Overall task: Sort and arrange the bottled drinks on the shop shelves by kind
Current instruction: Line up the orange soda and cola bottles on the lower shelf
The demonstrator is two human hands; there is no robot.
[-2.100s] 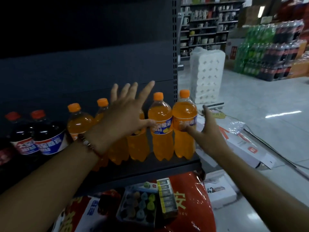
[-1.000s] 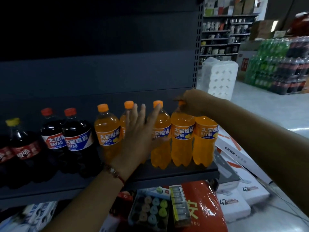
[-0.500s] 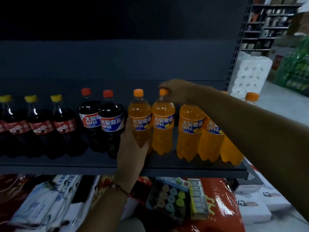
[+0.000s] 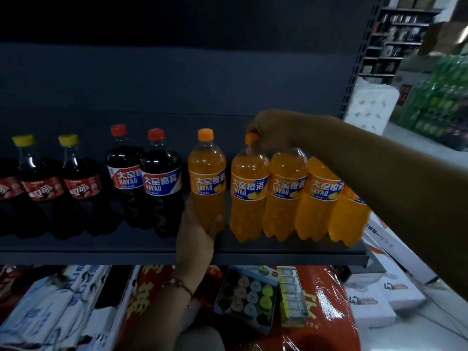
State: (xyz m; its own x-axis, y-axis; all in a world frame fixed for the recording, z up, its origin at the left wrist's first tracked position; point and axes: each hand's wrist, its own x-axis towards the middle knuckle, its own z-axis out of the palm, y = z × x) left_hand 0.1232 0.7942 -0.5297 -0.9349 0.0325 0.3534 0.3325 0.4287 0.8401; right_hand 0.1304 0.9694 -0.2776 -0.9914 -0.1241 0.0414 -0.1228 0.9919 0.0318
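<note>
Orange soda bottles [image 4: 249, 198], 5 pcs, shelf [image 4: 76, 249] R end, beside colas [image 4: 162, 183]. Full PET: we judge heavyish, stiff, slick; grab at waist or cap. L to R: left hand [image 4: 196, 234] wraps lower body of 1st bottle [image 4: 206, 183]; right hand [image 4: 273, 130] pinches cap of 2nd.

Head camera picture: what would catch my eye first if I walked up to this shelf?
Probably the glowing orange soda bottles crowded at the right end of the dark shelf, with the right hand gripping one cap. The left hand grips the leftmost orange bottle beside the dark cola bottles.
</note>
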